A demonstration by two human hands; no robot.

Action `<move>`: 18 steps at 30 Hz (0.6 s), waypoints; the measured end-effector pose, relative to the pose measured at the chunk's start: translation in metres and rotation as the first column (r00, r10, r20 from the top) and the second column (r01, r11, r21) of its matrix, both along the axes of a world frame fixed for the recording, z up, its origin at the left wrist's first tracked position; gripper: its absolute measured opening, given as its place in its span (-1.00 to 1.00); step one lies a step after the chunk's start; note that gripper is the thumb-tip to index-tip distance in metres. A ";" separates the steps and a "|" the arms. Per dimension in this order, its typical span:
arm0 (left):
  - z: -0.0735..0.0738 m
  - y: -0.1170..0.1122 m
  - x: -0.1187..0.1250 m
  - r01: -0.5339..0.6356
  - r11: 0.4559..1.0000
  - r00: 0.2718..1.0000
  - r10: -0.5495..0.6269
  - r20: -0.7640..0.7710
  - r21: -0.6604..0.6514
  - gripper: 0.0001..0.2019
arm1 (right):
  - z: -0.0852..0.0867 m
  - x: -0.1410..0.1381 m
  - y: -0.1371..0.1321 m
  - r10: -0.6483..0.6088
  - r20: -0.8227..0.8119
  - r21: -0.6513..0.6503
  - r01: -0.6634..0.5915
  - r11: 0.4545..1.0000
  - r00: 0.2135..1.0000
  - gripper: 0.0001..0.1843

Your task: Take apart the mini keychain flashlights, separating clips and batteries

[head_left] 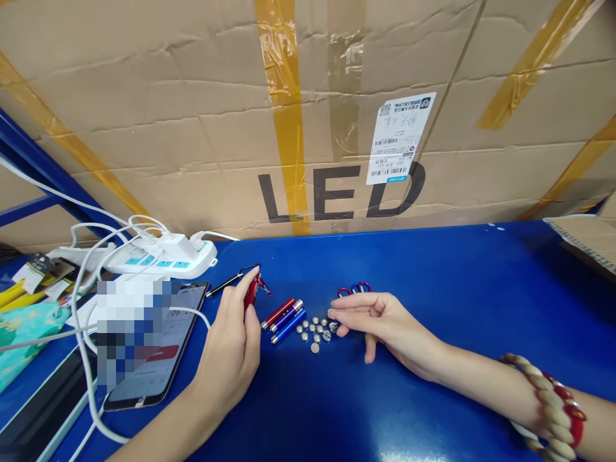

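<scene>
While the left hand (231, 337) grips a red piece (250, 294), button cells (312, 328) lie just left of the right hand (392, 321), hold unclear; light edge-pinching should suit!

The left forearm (187, 410) slants toward the back edge of the counter (457, 276); the left hand (230, 343) stands on edge, its fingers (246, 282) closed in a light pinch. The right forearm (476, 378) enters from the counter's right side, the right hand (380, 321) turned leftward, fingers loosely bent, one pointing downward.
</scene>
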State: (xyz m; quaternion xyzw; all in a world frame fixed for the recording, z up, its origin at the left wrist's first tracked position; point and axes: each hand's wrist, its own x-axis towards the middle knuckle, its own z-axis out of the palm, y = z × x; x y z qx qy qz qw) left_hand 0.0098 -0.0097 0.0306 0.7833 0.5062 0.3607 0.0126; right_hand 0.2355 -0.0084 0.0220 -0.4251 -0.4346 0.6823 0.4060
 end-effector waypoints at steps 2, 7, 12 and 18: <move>0.002 -0.009 0.002 0.077 0.996 0.990 -0.071 0.122 -0.040 -0.59 | 0.000 0.000 0.000 0.005 -0.010 -0.003 -0.005 1.000 1.000 -0.61; 0.004 -0.026 0.009 0.351 0.808 0.867 -0.089 0.491 -0.473 -0.65 | 0.001 -0.002 -0.001 0.013 -0.022 0.006 -0.013 1.000 1.000 -0.63; 0.004 -0.028 0.019 0.590 0.538 0.699 0.032 0.714 -0.602 -0.57 | 0.001 -0.003 -0.001 0.047 -0.007 0.054 -0.047 0.997 0.999 -0.64; 0.004 -0.031 0.024 0.790 0.354 0.520 0.049 0.853 -0.501 -0.62 | 0.000 -0.004 -0.005 0.123 0.123 0.132 -0.139 0.981 0.985 -0.59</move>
